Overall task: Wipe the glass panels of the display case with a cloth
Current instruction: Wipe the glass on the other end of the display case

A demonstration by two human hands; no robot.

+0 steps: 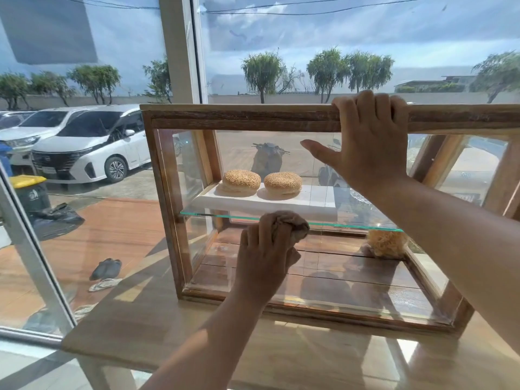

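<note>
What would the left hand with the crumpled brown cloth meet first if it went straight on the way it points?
Probably the front glass panel of the wooden display case; the left hand and crumpled brown cloth seem against it. Behind lies the green-edged glass shelf. Depth is unclear.

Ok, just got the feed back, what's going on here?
A person is wiping the wooden display case. The left hand grips a bunched brown cloth, apparently against the front glass panel near the glass shelf. The right hand hooks its fingers over the top rail, steadying the case. Two sesame buns sit on a white board on the shelf.
</note>
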